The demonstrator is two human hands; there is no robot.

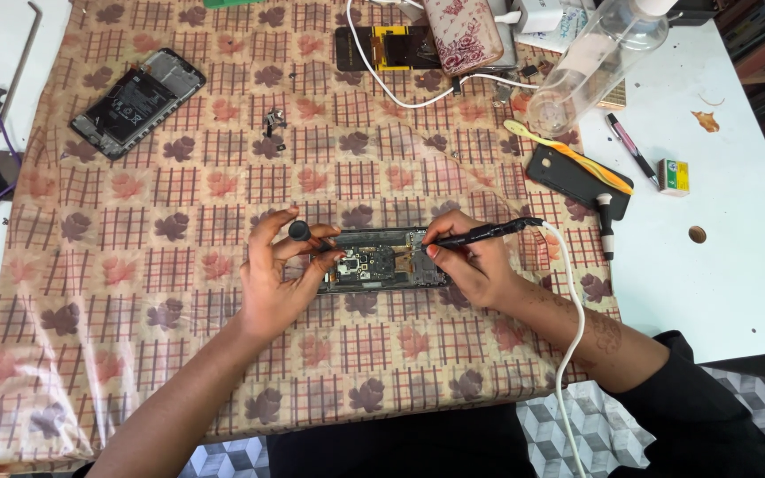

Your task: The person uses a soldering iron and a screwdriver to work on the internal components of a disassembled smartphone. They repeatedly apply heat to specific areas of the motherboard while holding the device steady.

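Note:
An opened phone [381, 262] lies with its circuit board exposed on the patterned cloth [179, 292]. My left hand [274, 279] rests at the phone's left end and pinches a small black round-headed tool [300, 232] between thumb and fingers. My right hand [475, 261] grips a thin black pen-like tool [487, 233] with a white cable [568, 345] running off it; its tip touches the board near the phone's upper right.
A second opened phone [137, 102] lies at the upper left, small loose parts [274, 124] beside it. A phone screen [389, 48], patterned case [462, 34], clear bottle [597, 62], toothbrush [567, 156], black cover [577, 181], pen [631, 148] and small box [673, 176] sit upper right.

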